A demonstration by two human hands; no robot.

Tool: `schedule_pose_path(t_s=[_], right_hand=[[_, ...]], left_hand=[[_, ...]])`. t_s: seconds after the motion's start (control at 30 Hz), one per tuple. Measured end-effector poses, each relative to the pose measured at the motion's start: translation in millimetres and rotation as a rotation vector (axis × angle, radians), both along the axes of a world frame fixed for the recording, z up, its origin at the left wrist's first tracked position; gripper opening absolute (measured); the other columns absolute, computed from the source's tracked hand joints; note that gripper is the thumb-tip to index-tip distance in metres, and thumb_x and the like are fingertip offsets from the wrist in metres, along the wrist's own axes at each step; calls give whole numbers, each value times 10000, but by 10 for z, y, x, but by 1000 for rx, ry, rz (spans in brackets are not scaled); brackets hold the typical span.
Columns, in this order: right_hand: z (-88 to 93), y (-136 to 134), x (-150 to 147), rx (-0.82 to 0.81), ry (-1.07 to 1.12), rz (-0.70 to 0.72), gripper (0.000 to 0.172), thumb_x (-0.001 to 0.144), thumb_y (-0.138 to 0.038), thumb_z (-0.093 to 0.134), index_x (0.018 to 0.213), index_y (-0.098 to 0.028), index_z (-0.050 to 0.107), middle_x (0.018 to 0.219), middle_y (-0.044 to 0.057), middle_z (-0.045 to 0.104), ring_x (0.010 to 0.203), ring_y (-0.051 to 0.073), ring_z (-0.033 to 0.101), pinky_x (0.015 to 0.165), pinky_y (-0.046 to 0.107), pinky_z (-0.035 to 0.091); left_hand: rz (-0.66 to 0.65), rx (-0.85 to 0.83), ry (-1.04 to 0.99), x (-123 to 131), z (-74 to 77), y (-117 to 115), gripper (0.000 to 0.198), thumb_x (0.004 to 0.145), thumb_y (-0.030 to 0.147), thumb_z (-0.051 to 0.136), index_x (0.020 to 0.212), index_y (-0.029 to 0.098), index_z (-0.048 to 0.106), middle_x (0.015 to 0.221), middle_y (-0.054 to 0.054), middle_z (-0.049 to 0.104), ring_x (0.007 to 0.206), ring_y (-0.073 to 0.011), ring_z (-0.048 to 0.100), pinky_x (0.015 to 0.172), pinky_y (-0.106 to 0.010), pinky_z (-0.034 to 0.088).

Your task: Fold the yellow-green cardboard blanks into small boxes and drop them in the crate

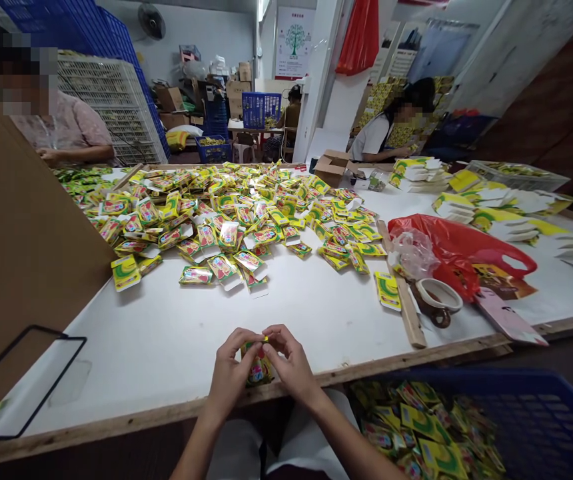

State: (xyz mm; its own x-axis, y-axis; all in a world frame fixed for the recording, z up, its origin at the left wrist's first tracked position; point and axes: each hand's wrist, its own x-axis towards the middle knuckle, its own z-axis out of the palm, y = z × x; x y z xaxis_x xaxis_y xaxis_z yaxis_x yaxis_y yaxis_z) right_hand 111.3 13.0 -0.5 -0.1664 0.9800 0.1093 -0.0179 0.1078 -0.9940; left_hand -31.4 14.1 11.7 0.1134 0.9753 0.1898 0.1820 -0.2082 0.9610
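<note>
Near the front edge of the white table, my left hand (236,363) and my right hand (290,360) meet at the top of a small yellow and green printed box (259,371). The thumbs and fingers of both hands pinch its upper end, and the fingers cover part of it. The lower part of the box shows between my hands, its printed face toward me. Beyond my hands lies a wide pile of similar small boxes (227,235), several with white end flaps standing open. One more yellow box (387,291) lies to the right, beside a wooden strip (406,300).
Below the table's right front edge stands a blue basket (541,400) full of small boxes. A brown cup (436,300), a red plastic bag (466,243) and a pink phone (509,317) lie right of the strip. Cardboard (26,267) rises at left. Two people sit across the table.
</note>
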Motion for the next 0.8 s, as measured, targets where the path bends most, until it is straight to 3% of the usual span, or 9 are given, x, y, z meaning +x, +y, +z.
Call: schedule_pose_path(t_s=[0.4,0.47,0.57,0.63,0.7,0.77,0.8], right_hand=[[-2,-9,-36,-15,-4,-18,138,865,-232,529,1000,-203,530,909,32,632,860,164,608,778,272,480],[-10,-9,-71,-8,-10,-27,140,872,-260,521,998,-202,538,912,37,632,869,169,608,781,273,481],[39,-26,37,6,-36,-123,197,886,-341,492,1013,-200,545,947,53,631,866,178,609,766,270,486],[137,-63,340,-1,-108,-215,258,884,-403,473,1028,-203,551,957,60,634,861,187,610,754,271,490],[260,-122,854,-24,-279,-228,292,862,-449,482,1003,-214,585,948,62,648,884,209,609,781,284,486],[365,-203,1471,-111,-535,-78,280,805,-474,549,909,-231,643,904,66,675,891,237,616,789,297,491],[403,-249,1757,-166,-652,-22,276,772,-491,574,843,-241,666,851,74,686,825,246,631,731,301,508]], left_hand=[[99,-56,-35,69,-42,10,89,822,235,559,794,182,625,813,-19,583,800,-158,569,735,-260,432],[99,-54,-41,80,-56,-15,100,835,257,551,833,184,619,851,-29,595,836,-166,574,759,-268,436],[109,-33,-71,132,-110,-77,206,855,290,537,1037,201,571,970,-52,608,883,-169,575,809,-292,443],[124,-34,-114,141,-147,-99,317,871,301,516,1175,217,485,1030,-67,601,879,-162,576,827,-311,451],[165,-37,-178,40,-123,-75,423,876,302,507,1273,239,377,1039,-72,599,835,-155,588,802,-329,472],[309,23,-275,-221,23,-9,560,861,293,520,1340,288,230,1031,-60,602,760,-149,606,733,-339,496],[458,107,-342,-402,145,31,625,852,284,523,1350,327,148,1052,-49,597,738,-152,613,704,-348,502]])
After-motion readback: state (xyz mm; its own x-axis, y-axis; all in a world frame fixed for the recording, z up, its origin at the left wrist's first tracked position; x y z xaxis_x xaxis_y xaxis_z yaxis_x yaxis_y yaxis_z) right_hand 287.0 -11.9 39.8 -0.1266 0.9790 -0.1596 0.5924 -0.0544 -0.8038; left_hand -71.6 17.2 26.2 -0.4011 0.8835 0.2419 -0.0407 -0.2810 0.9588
